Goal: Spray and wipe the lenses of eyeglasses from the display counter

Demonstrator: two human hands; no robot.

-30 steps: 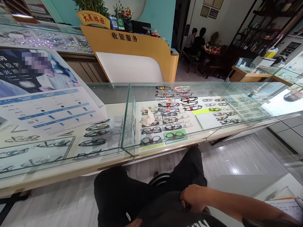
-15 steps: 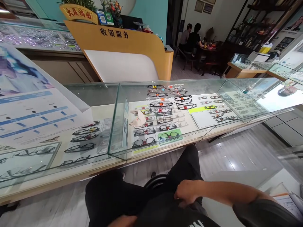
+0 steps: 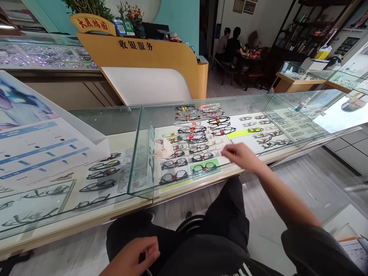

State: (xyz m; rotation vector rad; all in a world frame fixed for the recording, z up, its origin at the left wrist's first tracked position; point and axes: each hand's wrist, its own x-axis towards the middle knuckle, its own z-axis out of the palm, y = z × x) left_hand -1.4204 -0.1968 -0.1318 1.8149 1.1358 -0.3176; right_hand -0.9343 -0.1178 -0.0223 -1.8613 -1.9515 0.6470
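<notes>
My right hand (image 3: 239, 156) is over the front part of the glass display counter (image 3: 198, 184), its fingers curled down and nothing visible in them. Nearest to it inside are several eyeglass frames, among them a pair on a green card (image 3: 204, 167). Low over my left thigh is my left hand (image 3: 136, 253), thumb and fingers bent loosely toward each other around a gap, with nothing in it. Eyeglasses with red tags (image 3: 173, 176) lie in rows under the glass. A crumpled pale cloth or pouch (image 3: 163, 148) is among them.
A large white printed display board (image 3: 54, 134) stands on the counter at left. Beyond is a wooden cashier desk (image 3: 172, 55). Two people (image 3: 233, 42) sit at a table in the back. A seat edge (image 3: 189, 222) shows between my legs.
My right hand has risen from my lap and reached forward over the counter. My left hand has come up further into view above my thigh. The view has shifted slightly.
</notes>
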